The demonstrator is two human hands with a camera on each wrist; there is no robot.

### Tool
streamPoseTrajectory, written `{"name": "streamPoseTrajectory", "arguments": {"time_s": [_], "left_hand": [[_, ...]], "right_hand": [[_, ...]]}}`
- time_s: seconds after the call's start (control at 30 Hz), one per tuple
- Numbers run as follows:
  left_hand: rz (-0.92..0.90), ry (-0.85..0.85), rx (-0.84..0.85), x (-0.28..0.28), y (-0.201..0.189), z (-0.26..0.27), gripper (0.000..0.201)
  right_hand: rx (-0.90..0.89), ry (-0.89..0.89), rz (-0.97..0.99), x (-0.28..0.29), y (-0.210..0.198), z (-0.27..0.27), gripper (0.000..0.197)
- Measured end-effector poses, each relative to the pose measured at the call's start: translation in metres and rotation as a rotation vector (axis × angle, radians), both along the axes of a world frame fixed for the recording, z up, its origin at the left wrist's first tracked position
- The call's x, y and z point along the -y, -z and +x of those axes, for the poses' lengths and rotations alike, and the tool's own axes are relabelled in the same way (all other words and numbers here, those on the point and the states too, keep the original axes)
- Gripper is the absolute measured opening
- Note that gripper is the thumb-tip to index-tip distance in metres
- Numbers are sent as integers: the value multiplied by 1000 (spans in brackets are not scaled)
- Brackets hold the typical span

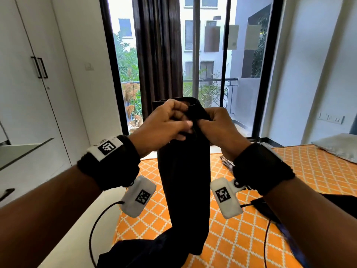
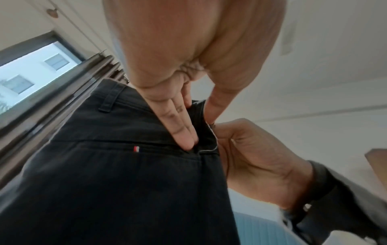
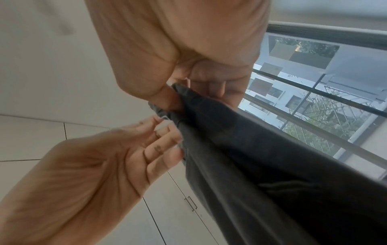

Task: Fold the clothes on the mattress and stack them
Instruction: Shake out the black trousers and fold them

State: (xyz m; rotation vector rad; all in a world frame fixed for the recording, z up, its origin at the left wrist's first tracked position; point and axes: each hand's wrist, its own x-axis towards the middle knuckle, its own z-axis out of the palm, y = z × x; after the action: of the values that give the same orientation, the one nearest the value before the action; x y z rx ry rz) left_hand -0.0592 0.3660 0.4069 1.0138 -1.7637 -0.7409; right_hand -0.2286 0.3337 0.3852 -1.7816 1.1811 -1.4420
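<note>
You stood in a home bedroom: mattress [image 1: 251, 219] at 6 o'clock, wardrobe [image 1: 29, 93] at 9, curtained balcony window [image 1: 208, 64] at 12.

I see black trousers [image 1: 183, 182] with a tiny red, white and blue tag [image 2: 136, 149] near the waistband. Under them the mattress [image 1: 241, 229] is orange, crossed by a white diamond lattice. The curtain [image 1: 157, 53] is dark brown, the wardrobe [image 1: 29, 84] white with black handles.
</note>
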Motion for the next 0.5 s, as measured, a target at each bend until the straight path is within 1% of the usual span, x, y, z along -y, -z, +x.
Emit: {"name": "streamPoseTrajectory", "arguments": {"time_s": [0.07, 0.13, 0.17, 0.2, 0.23, 0.3, 0.37, 0.4, 0.43, 0.5], "left_hand": [[-112, 22, 127, 3, -2, 7, 65], [-286, -39, 293, 8, -8, 14, 92], [-353, -78, 373, 9, -12, 16, 100], [-395, -100, 437, 9, -16, 16, 103], [-405, -101, 469, 9, -20, 16, 100], [-362, -73, 437, 8, -28, 14, 77], [-357, -81, 407, 7, -34, 13, 54], [-384, -104, 413, 6, -37, 12, 47], [-419, -129, 423, 5, -42, 10, 42], [-485, -176, 438, 4, -52, 8, 37]], "right_hand": [[0, -63, -32, -8, -4, -2, 12], [17, -182, -60, -15, -6, 0, 18], [13, -218, -82, -17, -7, 0, 20], [0, -232, -107, -18, -8, 1, 21], [-12, -233, -132, -17, -8, 0, 23], [3, -219, -164, -15, -7, -3, 28], [84, -180, -173, -12, -4, -5, 26], [127, -134, -197, -11, 0, -6, 22], [149, -55, -254, -10, 5, -6, 23], [104, 107, -399, -8, 22, -8, 30]]}}
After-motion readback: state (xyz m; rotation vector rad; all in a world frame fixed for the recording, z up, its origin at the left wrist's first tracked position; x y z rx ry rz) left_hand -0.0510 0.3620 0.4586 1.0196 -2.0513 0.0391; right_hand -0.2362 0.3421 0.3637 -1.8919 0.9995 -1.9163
